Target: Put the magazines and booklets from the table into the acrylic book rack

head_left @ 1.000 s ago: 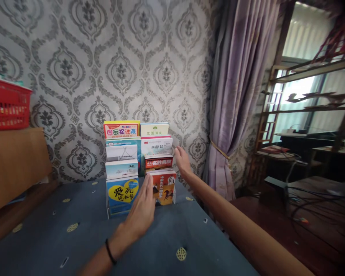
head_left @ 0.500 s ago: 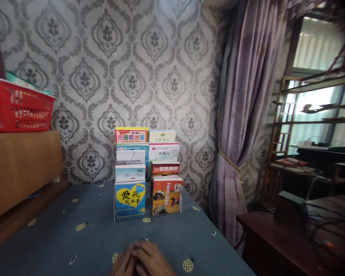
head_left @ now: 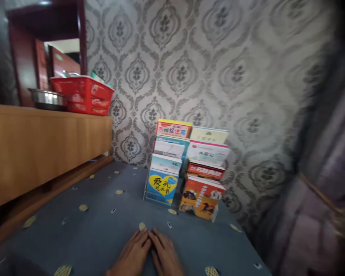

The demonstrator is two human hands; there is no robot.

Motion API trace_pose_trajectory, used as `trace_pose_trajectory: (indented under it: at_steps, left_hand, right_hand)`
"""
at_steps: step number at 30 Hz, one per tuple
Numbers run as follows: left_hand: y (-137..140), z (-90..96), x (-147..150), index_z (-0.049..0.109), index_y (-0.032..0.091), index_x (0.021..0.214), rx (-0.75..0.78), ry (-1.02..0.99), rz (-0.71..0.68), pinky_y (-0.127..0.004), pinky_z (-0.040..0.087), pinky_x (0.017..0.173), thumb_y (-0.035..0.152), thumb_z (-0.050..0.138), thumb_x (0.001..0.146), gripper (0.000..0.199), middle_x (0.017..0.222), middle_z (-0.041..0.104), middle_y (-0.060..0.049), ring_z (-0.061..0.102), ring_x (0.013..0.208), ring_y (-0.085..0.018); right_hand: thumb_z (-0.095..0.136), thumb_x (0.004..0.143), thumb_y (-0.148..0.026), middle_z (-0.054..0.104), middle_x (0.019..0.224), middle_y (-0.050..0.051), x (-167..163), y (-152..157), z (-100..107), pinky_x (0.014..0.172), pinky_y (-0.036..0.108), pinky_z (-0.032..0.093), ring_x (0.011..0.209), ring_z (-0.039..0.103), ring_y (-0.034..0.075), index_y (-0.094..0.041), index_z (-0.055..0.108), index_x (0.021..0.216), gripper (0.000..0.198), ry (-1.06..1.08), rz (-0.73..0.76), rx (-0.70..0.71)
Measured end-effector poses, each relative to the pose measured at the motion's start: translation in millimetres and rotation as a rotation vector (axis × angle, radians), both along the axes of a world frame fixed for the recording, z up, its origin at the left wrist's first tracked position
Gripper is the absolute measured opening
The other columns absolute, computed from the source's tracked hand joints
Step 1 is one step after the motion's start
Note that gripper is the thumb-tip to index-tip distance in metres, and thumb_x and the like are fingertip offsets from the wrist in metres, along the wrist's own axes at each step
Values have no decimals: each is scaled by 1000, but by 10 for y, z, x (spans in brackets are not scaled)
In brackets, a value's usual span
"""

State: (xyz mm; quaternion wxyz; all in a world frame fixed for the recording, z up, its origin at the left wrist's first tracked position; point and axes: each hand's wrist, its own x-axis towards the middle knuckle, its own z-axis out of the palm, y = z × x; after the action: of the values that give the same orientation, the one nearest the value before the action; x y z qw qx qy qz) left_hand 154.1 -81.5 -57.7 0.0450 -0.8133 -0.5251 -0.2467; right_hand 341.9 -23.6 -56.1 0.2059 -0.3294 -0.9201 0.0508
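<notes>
My left hand point(head_left: 133, 251) lies palm down on the dark blue-grey patterned cover point(head_left: 103, 237), its fingers stretched forward. Beside it, my right hand point(head_left: 166, 251) rests the same way, and the fingertips of both meet or nearly meet. Neither holds anything. Beyond them stands a tiered clear rack of books in two columns. A blue book with a yellow heart point(head_left: 162, 186) is at the front left, an orange book with painted figures point(head_left: 202, 197) at the front right. Several more books, among them a red one point(head_left: 206, 171) and a yellow-edged one point(head_left: 174, 129), rise behind in steps.
On the left, a wooden headboard-like panel point(head_left: 51, 147) carries a red plastic basket point(head_left: 99, 97) and a metal bowl point(head_left: 47, 99). Patterned wallpaper point(head_left: 138, 76) covers the wall behind the books. A tied purple curtain point(head_left: 313, 222) hangs at the right, blurred.
The view has swung left, so the books now appear farther right and the bowl has come into sight. My hands, one laid over the other before, are now side by side and flat.
</notes>
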Motion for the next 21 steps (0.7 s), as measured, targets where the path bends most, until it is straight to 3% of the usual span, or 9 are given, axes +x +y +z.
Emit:
trace_pose_trajectory:
  at_steps: [7,12,16,21]
  left_hand:
    - [-516,217,55,59,22,137,-60,-33,226,-44,48,114,11,46,96,44,142,62,-9,58,133,-23]
    - [-797,279,-81,59,25,137,-101,-81,321,-45,44,117,12,46,97,44,145,60,-5,55,136,-21]
    - [-918,153,-554,60,31,137,11,-5,294,-39,51,110,15,50,93,47,140,64,-2,61,130,-21]
    - [-726,17,-1341,59,35,139,103,154,234,-31,59,98,22,53,95,47,137,66,1,66,122,-20]
  right_hand:
    - [49,93,-24,67,136,11,35,-29,-27,102,48,57,124,65,29,-29,66,133,44,134,201,22]
    - [48,96,-30,69,132,13,56,21,-39,99,53,58,122,66,31,-26,71,125,37,226,218,-4]
    - [50,97,-32,71,129,11,147,110,-47,100,50,58,119,68,29,-29,72,124,35,265,189,-22]
    - [51,95,-38,74,122,10,303,324,-49,97,48,60,113,71,30,-29,76,115,34,337,-22,-21]
